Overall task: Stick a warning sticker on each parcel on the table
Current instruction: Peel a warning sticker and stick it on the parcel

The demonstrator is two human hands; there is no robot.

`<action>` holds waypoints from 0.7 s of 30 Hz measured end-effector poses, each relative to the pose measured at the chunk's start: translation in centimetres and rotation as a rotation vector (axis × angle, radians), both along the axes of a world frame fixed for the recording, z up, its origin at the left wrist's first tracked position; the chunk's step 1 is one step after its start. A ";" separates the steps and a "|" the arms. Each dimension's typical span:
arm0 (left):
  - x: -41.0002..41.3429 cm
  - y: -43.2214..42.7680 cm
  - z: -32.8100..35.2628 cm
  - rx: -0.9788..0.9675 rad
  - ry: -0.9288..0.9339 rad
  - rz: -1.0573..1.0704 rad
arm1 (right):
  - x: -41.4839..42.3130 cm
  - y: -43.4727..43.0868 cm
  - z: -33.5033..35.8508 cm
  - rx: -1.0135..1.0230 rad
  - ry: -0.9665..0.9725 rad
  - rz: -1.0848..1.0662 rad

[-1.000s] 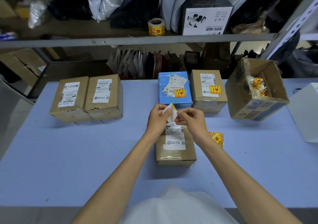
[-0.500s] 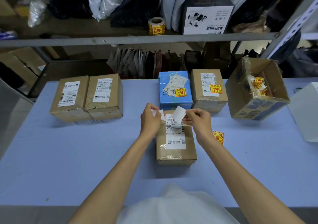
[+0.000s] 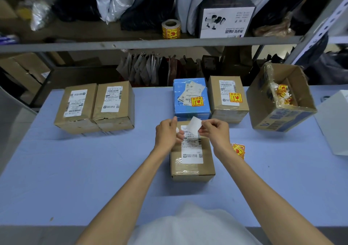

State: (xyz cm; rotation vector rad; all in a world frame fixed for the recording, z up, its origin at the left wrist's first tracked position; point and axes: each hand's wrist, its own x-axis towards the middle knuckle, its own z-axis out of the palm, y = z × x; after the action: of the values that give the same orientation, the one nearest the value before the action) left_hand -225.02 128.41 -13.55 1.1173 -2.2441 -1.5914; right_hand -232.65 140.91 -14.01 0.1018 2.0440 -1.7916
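Note:
My left hand and right hand hover over the far end of a brown parcel with a white shipping label. The right hand pinches a white square piece whose printed face is hidden. Between its fingertips the left hand pinches a small white scrap. Behind them, a blue parcel and a brown parcel each carry a yellow-and-red warning sticker. Two brown parcels at the left show only white labels. Loose warning stickers lie by my right wrist.
An open carton with crumpled sticker scraps stands at the right, and a white box sits at the table's right edge. A sticker roll stands on the shelf above. The table is blue.
A second ago both hands held one folded piece together. They have since pulled apart; the right hand keeps the white square and the left a small scrap.

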 end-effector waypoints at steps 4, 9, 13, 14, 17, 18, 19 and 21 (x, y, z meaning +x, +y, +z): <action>-0.2 0.0 0.0 0.129 0.040 0.016 | 0.1 0.0 0.0 0.005 0.003 -0.005; 0.0 -0.1 0.1 -0.055 0.035 -0.015 | 0.1 0.0 0.1 0.012 -0.001 0.000; 0.2 -0.2 0.1 -0.156 0.039 0.062 | 0.3 0.0 0.2 0.014 -0.009 0.002; 0.3 -0.1 0.1 -0.171 0.076 0.061 | 0.3 0.0 0.3 0.020 -0.009 0.003; 0.3 0.3 0.4 -0.210 0.110 -0.014 | 0.4 -0.1 0.3 0.043 -0.009 -0.007; 0.3 0.4 0.5 -0.286 0.094 -0.081 | 0.4 -0.1 0.4 0.049 -0.009 -0.017; 0.3 0.6 0.5 -0.394 0.063 -0.164 | 0.5 -0.2 0.4 0.057 -0.007 -0.028; 0.2 1.0 0.1 -0.591 0.008 -0.296 | 0.6 -0.2 0.4 0.089 0.004 -0.050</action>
State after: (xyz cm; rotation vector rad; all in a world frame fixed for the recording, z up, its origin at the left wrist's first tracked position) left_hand -224.84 129.39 -13.41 0.6385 -2.6995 -0.8799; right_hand -232.09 140.66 -13.56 0.1770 2.1418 -1.7311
